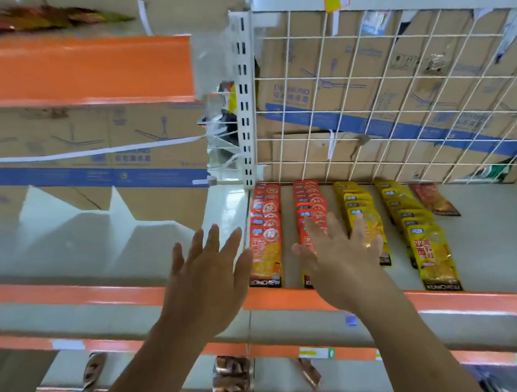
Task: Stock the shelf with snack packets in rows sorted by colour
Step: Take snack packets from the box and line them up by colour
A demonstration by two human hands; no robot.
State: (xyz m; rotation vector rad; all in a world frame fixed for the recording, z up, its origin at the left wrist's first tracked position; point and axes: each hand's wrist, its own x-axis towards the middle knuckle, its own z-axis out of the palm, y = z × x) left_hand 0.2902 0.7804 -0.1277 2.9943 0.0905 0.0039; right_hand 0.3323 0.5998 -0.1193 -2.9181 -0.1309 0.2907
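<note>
1. Two bare forearms rise from the bottom edge. The left hand sits in the lower middle of the frame, fingers straight and spread, holding nothing. It is in front of the bare stretch just left of the packets.
2. To its right, the right hand is also splayed flat with nothing in its grasp. It overlaps the front of the second red row and the first yellow row; whether it touches them cannot be told.
3. Flat red snack packets lie in two overlapping rows running front to back, centre of frame.
4. Flat yellow snack packets form two similar rows just right of the red ones.
5. One dark red-orange packet lies alone beside the rear of the last yellow row.
6. All rest on a pale grey metal shelf with an orange front lip.
7. A white wire grid panel stands behind, upper right, with brown cardboard boxes printed in blue behind it.
8. Brown wrapped packets sit on a lower shelf at bottom centre.
</note>
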